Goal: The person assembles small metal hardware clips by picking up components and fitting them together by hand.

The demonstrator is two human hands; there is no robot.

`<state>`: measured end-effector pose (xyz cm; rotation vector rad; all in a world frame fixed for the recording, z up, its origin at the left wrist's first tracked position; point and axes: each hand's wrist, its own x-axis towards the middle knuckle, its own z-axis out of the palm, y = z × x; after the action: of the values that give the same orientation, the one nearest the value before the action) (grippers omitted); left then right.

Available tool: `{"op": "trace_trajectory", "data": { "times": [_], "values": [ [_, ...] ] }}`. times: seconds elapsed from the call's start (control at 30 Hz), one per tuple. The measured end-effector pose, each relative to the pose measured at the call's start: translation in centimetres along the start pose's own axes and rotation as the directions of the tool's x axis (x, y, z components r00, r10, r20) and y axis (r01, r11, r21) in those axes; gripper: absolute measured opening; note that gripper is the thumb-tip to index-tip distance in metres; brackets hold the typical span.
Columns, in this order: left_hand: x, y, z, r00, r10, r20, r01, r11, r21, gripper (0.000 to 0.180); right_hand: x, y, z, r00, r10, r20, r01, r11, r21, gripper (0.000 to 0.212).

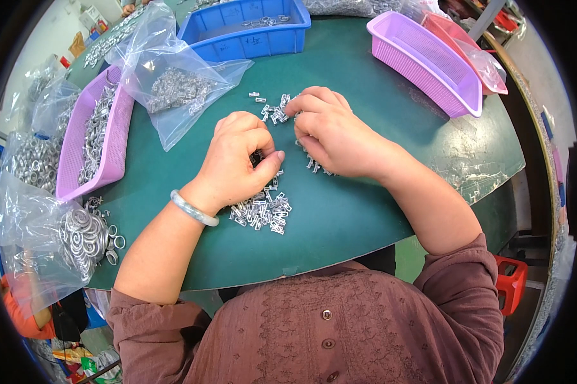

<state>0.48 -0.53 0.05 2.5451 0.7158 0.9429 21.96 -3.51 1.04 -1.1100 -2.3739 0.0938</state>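
Observation:
Small silvery metal pieces, like little rectangular frames, lie in loose groups on the green table. The largest pile [263,210] is just below my left hand [237,157], whose fingers are curled in with the thumb close to them. Whatever that hand grips is hidden behind the fingers. My right hand [336,131] is bent over the table, closed, its fingertips at a smaller group of pieces [276,110]. More pieces [314,164] show beneath its palm. What its fingers hold, if anything, is too small to make out. A pale bangle [194,208] circles my left wrist.
A pink basket [125,137] of metal parts and clear bags [167,96] of parts stand on the left, beside spiral metal pieces [84,237]. At the far side is a blue tray [244,48]. Purple [423,64] and red baskets [498,80] sit far right.

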Motion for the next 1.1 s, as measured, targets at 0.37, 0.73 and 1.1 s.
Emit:
{"op": "trace_trajectory", "data": {
  "times": [0.37,0.73,1.1],
  "values": [
    [0.06,-0.25,0.64,1.0,0.024,0.009,-0.022,0.978,-0.208,0.011,0.55,-0.53,0.09,0.973,-0.191,-0.127,0.207,0.97,0.126,0.007],
    [0.22,0.15,-0.03,0.997,-0.067,-0.033,0.06,0.981,-0.183,0.007,0.46,0.01,0.08,0.987,-0.035,-0.154,0.071,0.97,0.234,0.01],
    [0.16,0.13,0.18,0.989,-0.045,-0.139,0.015,0.978,-0.21,0.01,0.53,-0.06,-0.05,0.983,-0.054,-0.173,0.097,0.962,0.256,0.009]
  ]
}}
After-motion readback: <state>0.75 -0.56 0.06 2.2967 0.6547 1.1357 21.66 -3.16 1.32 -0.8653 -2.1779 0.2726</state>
